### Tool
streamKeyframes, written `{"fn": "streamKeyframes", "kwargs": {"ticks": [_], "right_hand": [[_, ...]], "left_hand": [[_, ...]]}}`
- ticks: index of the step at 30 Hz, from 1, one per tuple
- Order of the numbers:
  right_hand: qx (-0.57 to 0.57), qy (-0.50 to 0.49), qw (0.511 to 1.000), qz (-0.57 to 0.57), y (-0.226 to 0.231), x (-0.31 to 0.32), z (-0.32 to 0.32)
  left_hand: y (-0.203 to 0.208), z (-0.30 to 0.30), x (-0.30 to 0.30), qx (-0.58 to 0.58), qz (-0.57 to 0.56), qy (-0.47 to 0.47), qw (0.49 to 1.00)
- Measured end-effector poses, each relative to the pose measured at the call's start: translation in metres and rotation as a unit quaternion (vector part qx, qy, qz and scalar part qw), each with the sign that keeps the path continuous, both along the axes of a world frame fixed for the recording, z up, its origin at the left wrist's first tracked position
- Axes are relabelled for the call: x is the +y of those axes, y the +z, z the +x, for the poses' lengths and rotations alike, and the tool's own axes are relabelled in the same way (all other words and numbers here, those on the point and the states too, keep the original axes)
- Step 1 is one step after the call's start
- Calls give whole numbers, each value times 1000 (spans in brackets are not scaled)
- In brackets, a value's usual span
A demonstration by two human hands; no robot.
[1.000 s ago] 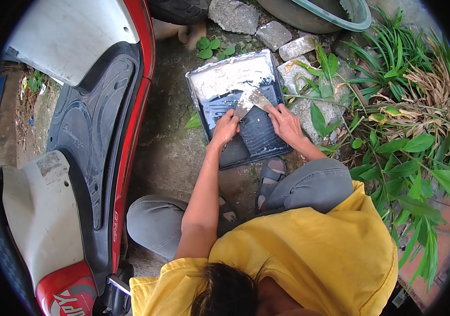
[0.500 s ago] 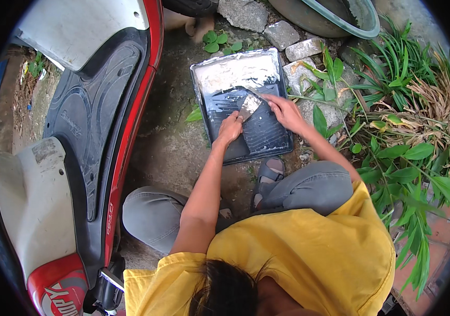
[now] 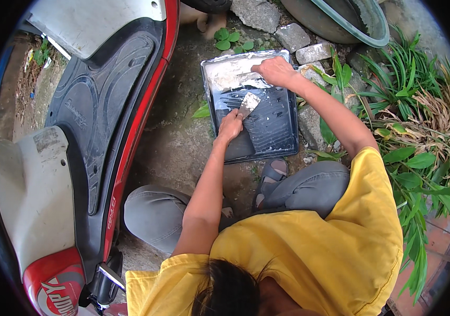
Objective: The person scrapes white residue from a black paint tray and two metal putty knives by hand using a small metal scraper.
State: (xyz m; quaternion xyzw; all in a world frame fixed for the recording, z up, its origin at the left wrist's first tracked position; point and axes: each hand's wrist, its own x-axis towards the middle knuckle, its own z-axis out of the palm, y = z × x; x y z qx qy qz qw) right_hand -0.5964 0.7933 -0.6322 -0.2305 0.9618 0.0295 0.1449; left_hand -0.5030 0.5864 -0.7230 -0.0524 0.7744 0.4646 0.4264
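Observation:
A black paint tray point(image 3: 275, 151) lies on the ground in front of my knees, its far end covered in thick white paint point(image 3: 230, 68). My left hand point(image 3: 231, 126) is closed round the handle of a putty knife, whose metal blade point(image 3: 249, 103) points up and right over the tray's ribbed slope, smeared with white. My right hand point(image 3: 276, 72) is closed above the white paint near the tray's far right corner. The thin scraper it gripped a moment ago is mostly hidden under the fingers now.
A red and white motor scooter point(image 3: 98, 105) stands close along my left. Rocks point(image 3: 292, 38) and a large greenish basin point(image 3: 356, 26) sit beyond the tray. Leafy plants and dry stalks point(image 3: 414, 131) crowd the right side. My sandalled foot point(image 3: 273, 173) rests just below the tray.
My right hand has moved away from the putty knife blade, up to the tray's far end over the white paint. My left hand stays nearly in place with its knife.

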Motion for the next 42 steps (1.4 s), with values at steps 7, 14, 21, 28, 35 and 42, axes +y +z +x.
{"fn": "streamKeyframes", "kwargs": {"ticks": [7, 14, 21, 28, 35, 42], "right_hand": [[-4, -2, 1000, 6, -7, 7, 4], [-33, 35, 999, 4, 6, 7, 12], [-73, -42, 995, -44, 16, 17, 29], [-51, -63, 995, -54, 16, 14, 32], [19, -19, 999, -37, -6, 15, 32], [-11, -62, 995, -74, 11, 6, 81]], "left_hand": [[8, -3, 3, 7, 4, 13, 1000], [6, -4, 4, 21, -2, 25, 999], [9, -4, 4, 32, -7, 28, 999], [7, -3, 1, 34, -10, 32, 999], [1, -4, 6, 37, 0, 24, 999], [-8, 1, 2, -1, 25, 42, 999]]}}
